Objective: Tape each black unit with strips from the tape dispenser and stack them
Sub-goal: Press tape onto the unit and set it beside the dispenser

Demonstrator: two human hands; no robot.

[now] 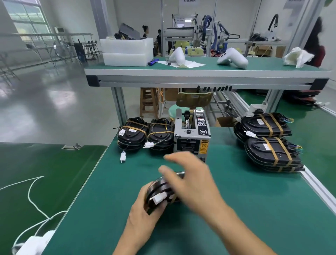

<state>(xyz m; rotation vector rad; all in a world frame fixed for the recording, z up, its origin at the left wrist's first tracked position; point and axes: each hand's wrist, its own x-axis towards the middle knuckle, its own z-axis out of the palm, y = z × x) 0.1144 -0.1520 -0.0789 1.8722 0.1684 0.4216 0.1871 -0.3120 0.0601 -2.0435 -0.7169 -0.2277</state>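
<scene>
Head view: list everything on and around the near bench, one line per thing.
tape dispenser: one, grey, back centre of the near bench
taped stacks: two, black with tan strips, right of the dispenser
left stacks: two, black, left of the dispenser
held unit: one, black with a white connector, front centre
far bench: one, green-topped, behind
white shells: two, on the far bench
left hand: grips the held unit
right hand: blurred, fingers extended, over the unit

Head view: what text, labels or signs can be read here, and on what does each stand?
"CAUTION": heading of the yellow warning label on the tape dispenser; the lines under it are too small to read.
Round black badge on the dispenser: blurred.
White stickers on the taped black units: too small to read.
Hanging sign at the top: cut off and blurred.
</scene>
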